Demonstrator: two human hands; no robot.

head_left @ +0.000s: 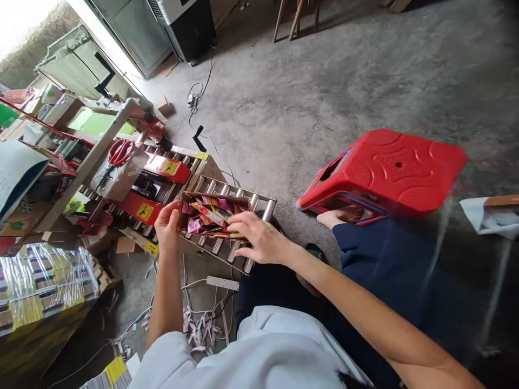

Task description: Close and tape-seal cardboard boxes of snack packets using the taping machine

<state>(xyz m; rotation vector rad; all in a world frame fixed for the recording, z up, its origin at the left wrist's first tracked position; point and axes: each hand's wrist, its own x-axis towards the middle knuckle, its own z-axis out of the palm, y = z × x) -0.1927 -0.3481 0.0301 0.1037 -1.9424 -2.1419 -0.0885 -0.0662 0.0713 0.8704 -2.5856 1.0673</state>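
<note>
One carton of packets on rollers.
My left grip pinches its end, likely steadying; right grip half-curled, its hold unclear.

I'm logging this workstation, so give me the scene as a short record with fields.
Left hand: at the left end of an open cardboard box; exact grip unclear
Right hand: fingers spread over the box's right side
Box contents: colorful wrapped packets
Surface: metal roller conveyor
Left of box: red-handled scissors
Right of box: red plastic stool
Floor: gray, with loose cables
</note>
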